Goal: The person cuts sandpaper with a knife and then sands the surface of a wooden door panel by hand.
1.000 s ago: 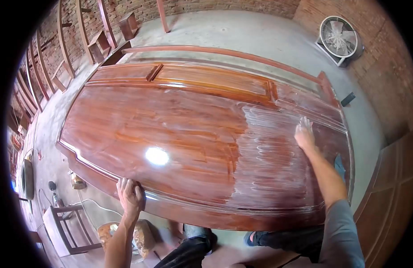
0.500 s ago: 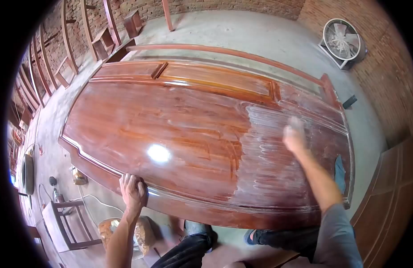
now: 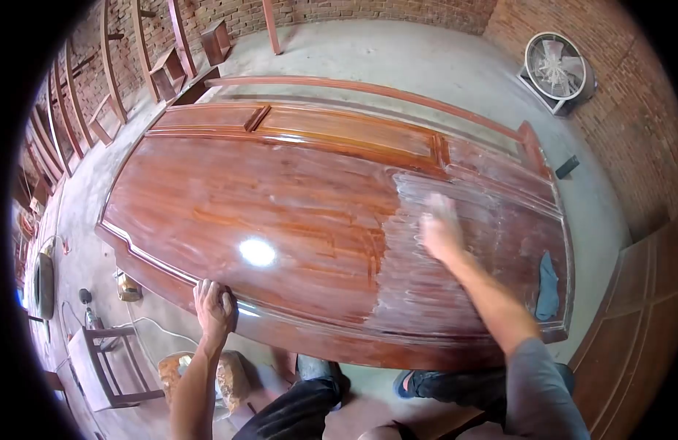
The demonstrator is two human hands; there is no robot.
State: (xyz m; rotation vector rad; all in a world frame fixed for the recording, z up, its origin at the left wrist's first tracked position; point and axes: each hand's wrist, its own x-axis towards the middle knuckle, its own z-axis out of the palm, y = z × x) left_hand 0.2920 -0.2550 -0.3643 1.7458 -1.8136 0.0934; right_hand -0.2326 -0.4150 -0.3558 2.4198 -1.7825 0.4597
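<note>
A large reddish-brown varnished wooden panel (image 3: 302, 198) lies flat in front of me. My left hand (image 3: 215, 306) grips its near edge, fingers curled over the moulding. Over the panel's right part is my right hand (image 3: 440, 226), blurred by motion, so its fingers and anything under them cannot be made out. Around it the surface is dull with whitish streaks and dust, while the left part looks smoother and glossier. A blue-grey cloth (image 3: 547, 287) rests on the panel's right end.
A drum fan (image 3: 555, 66) stands by the brick wall at the far right. Behind the panel runs a wooden rail (image 3: 368, 89). Upright wooden frames (image 3: 108, 62) line the left. Below left are a stool (image 3: 97, 367) and a bag (image 3: 233, 381). Another brown panel (image 3: 632, 323) sits at right.
My right hand has moved left across the streaked area, toward its border with the glossier part. My left hand keeps its grip on the edge. The view has shifted slightly.
</note>
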